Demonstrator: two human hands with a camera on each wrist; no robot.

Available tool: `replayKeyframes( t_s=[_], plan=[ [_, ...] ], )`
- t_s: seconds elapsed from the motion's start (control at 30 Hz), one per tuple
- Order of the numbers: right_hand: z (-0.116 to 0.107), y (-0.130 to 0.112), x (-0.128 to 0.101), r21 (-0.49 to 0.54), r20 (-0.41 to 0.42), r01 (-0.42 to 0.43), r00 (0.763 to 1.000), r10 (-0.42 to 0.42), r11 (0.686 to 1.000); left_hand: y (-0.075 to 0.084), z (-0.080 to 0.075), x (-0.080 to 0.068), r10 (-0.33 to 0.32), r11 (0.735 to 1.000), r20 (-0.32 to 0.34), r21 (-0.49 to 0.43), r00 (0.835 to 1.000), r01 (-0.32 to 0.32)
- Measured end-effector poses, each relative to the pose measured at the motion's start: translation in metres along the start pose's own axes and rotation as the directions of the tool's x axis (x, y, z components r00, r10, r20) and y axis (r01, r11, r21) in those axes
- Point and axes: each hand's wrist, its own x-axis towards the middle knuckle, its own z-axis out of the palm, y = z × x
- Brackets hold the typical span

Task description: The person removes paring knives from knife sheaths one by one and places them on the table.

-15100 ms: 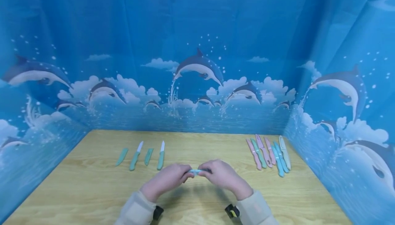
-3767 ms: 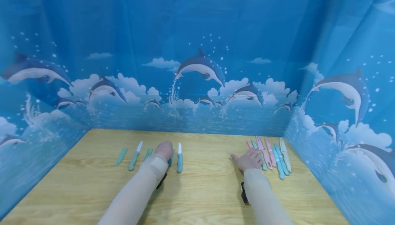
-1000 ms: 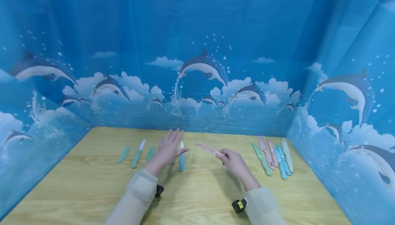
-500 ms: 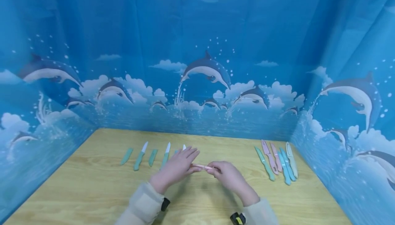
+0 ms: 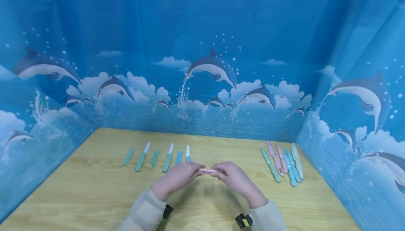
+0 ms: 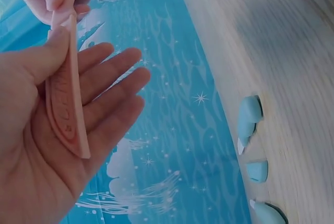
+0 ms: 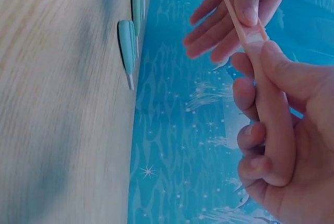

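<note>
Over the middle of the table both hands hold a pink sheathed knife level between them. My right hand (image 5: 233, 178) grips the pink knife (image 7: 276, 130) with fingers curled round its handle. My left hand (image 5: 181, 176) pinches the pink sheath (image 6: 65, 104) under its thumb, the other fingers stretched out behind it. A pale strip shows where handle and sheath meet; the rest of the blade is hidden inside. Just beyond the left hand lie a blue knife (image 5: 188, 149), its handle covered by that hand, and a blue sheath (image 5: 179, 157).
Farther left lie two bare green knives (image 5: 141, 161) and their green sheaths (image 5: 128, 157), spaced in a row. Several sheathed knives lie bunched at the right, among them a green one (image 5: 270, 165), a pink one (image 5: 274, 157) and a blue one (image 5: 289, 167). Dolphin-printed curtains (image 5: 202, 115) enclose the table.
The blue knife and its sheath now lie apart in the left row. One pink knife has left the right bunch for the middle, and the left hand has come over to its sheath.
</note>
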Motion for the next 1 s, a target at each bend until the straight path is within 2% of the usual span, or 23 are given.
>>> replayKeyframes(
  t_s=[0.07,0.17,0.3,0.33,0.63,1.0],
  plan=[
    [-0.001,0.000,0.000,0.009,0.004,-0.005,1.000,0.005,1.000,-0.001,-0.002,0.001,0.002,1.000,0.018,-0.021,1.000,-0.001],
    [-0.002,-0.001,0.001,0.019,0.005,-0.005,1.000,0.004,1.000,-0.003,-0.006,0.002,-0.010,0.991,0.052,-0.133,0.999,0.017],
    [-0.006,-0.001,0.002,0.009,0.017,0.004,1.000,-0.004,1.000,-0.004,-0.011,0.004,-0.018,0.955,0.095,-0.293,0.995,0.045],
    [-0.006,-0.001,0.002,0.001,0.023,0.005,1.000,-0.005,1.000,-0.004,-0.012,0.004,-0.012,0.951,0.098,-0.306,0.995,0.042],
    [-0.009,0.003,-0.003,-0.057,0.064,0.040,0.997,-0.036,0.998,-0.001,-0.004,0.003,-0.026,0.939,0.184,-0.333,0.983,0.087],
    [-0.011,0.005,-0.006,-0.066,0.070,0.064,0.996,-0.059,0.996,0.002,-0.005,0.002,-0.026,0.929,0.200,-0.357,0.980,0.098]
  ],
)
